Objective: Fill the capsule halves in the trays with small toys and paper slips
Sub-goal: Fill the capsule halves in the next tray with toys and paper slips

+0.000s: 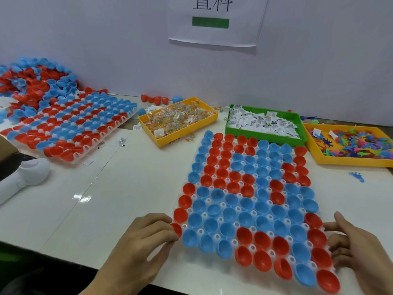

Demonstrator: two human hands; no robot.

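The near tray [248, 211] lies between both hands, long axis running away from the person. Left hand [136, 245] and right hand [353, 245] pinch its side edges with curled fingers (cups unfilled); the green slip bin [263, 136] sits just beyond its far end.

Left grip [148, 233] and right grip [348, 241], fingers curled, palms down.

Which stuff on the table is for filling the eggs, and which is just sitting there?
For the job:
near tray of capsule halves, gripped by both hands
far tray
yellow bin of wrapped toys
green bin of paper slips
yellow bin of flat toys

Just lying about:
white gadget
wall sign
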